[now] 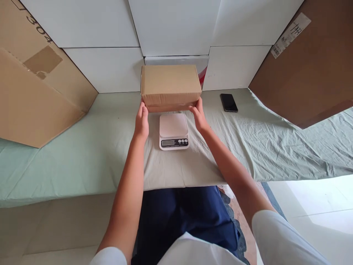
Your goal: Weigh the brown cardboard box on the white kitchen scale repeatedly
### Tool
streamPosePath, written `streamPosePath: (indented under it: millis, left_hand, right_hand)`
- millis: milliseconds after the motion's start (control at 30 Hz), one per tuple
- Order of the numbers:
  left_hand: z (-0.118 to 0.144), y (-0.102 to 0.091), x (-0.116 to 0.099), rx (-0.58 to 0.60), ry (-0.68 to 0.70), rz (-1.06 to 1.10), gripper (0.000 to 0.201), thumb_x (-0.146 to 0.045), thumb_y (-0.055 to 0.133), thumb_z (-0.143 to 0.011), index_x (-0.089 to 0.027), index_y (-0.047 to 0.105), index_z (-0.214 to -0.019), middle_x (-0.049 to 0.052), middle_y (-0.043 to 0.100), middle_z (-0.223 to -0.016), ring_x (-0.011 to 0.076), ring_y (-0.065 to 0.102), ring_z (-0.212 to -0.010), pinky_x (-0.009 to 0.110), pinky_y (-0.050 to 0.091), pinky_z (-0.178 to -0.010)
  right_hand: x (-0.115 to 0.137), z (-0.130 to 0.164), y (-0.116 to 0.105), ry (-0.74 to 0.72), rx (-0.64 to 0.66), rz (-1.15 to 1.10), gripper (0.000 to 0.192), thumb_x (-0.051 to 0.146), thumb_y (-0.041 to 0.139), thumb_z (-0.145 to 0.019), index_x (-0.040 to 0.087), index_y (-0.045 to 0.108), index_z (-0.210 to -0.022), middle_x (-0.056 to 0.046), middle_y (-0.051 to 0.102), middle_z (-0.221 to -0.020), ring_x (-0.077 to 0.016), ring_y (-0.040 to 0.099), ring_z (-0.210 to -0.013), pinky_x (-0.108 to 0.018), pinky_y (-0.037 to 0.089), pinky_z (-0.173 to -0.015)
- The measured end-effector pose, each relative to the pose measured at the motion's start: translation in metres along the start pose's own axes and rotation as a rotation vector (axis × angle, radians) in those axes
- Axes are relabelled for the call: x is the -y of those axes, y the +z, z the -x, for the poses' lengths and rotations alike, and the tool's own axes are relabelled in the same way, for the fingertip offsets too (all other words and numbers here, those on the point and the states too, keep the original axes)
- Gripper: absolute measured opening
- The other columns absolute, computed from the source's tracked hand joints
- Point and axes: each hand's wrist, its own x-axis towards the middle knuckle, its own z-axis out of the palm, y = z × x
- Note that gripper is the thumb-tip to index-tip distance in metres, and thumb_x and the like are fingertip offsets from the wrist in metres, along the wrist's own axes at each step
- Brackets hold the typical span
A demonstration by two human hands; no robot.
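A closed brown cardboard box point(171, 82) is between my two hands, behind a white digital kitchen scale point(173, 126). My left hand point(141, 120) grips the box's lower left corner, thumb up along its side. At the lower right corner, my right hand point(199, 115) holds it with the fingers partly under the edge. Whether the box is lifted or rests on the cloth I cannot tell. The scale's flat plate is bare, and its display and buttons face me.
A black smartphone point(228, 102) lies on the green cloth point(110, 147) to the right. Large cardboard panels stand at the left point(41, 92) and right point(311, 66). White panels point(176, 27) form the back, with a gap behind the box.
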Motion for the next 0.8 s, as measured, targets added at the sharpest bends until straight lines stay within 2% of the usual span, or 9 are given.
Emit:
streamPosePath:
  millis: [133, 267, 367, 533, 633, 800]
  left_hand:
    - [0.059, 0.002, -0.032, 0.066, 0.051, -0.028, 0.078, -0.075, 0.038, -0.096, -0.030, 0.041, -0.160, 0.005, 0.036, -0.173, 0.0263, 0.023, -0.164, 0.044, 0.019, -0.135]
    - [0.094, 0.008, -0.037, 0.107, 0.038, -0.026, 0.082, -0.078, 0.036, -0.094, -0.030, 0.040, -0.160, 0.007, 0.037, -0.172, 0.0296, 0.028, -0.162, 0.046, 0.022, -0.134]
    - [0.101, 0.008, -0.036, 0.115, 0.004, -0.044, 0.081, -0.077, 0.036, -0.094, -0.031, 0.039, -0.161, 0.008, 0.036, -0.172, 0.0305, 0.027, -0.163, 0.048, 0.022, -0.134]
    - [0.106, 0.004, -0.032, 0.122, -0.039, -0.035, 0.079, -0.075, 0.039, -0.095, -0.031, 0.038, -0.161, 0.008, 0.034, -0.173, 0.0302, 0.022, -0.164, 0.050, 0.018, -0.135]
    - [0.106, 0.003, -0.031, 0.122, -0.039, -0.028, 0.079, -0.076, 0.039, -0.094, -0.032, 0.039, -0.160, 0.007, 0.033, -0.174, 0.0298, 0.022, -0.164, 0.050, 0.017, -0.135]
    - [0.104, 0.004, -0.032, 0.115, -0.079, 0.003, 0.077, -0.073, 0.042, -0.095, -0.032, 0.040, -0.160, 0.006, 0.031, -0.174, 0.0280, 0.017, -0.165, 0.048, 0.015, -0.136]
  right_hand:
    - [0.021, 0.057, -0.008, 0.003, 0.054, 0.043, 0.067, 0.059, 0.060, -0.085, 0.035, 0.038, -0.143, -0.005, 0.042, -0.157, -0.0304, 0.036, -0.152, -0.055, 0.026, -0.133]
    - [0.025, 0.098, -0.010, 0.034, 0.032, 0.066, 0.069, 0.060, 0.058, -0.087, 0.037, 0.036, -0.149, -0.004, 0.043, -0.158, -0.0301, 0.039, -0.150, -0.055, 0.029, -0.132]
    - [0.026, 0.106, -0.008, 0.054, 0.015, 0.063, 0.066, 0.057, 0.056, -0.089, 0.036, 0.037, -0.149, -0.004, 0.043, -0.158, -0.0298, 0.038, -0.151, -0.055, 0.029, -0.132]
    - [0.030, 0.106, -0.004, 0.094, -0.013, 0.055, 0.066, 0.057, 0.059, -0.087, 0.034, 0.041, -0.145, -0.007, 0.048, -0.152, -0.0319, 0.045, -0.142, -0.059, 0.032, -0.129]
    - [0.031, 0.107, -0.003, 0.118, -0.028, 0.066, 0.068, 0.060, 0.059, -0.086, 0.035, 0.040, -0.146, -0.006, 0.048, -0.152, -0.0322, 0.046, -0.141, -0.061, 0.033, -0.129]
    - [0.030, 0.106, -0.003, 0.128, -0.037, 0.041, 0.064, 0.053, 0.057, -0.087, 0.034, 0.042, -0.146, -0.006, 0.050, -0.150, -0.0316, 0.046, -0.139, -0.059, 0.034, -0.128]
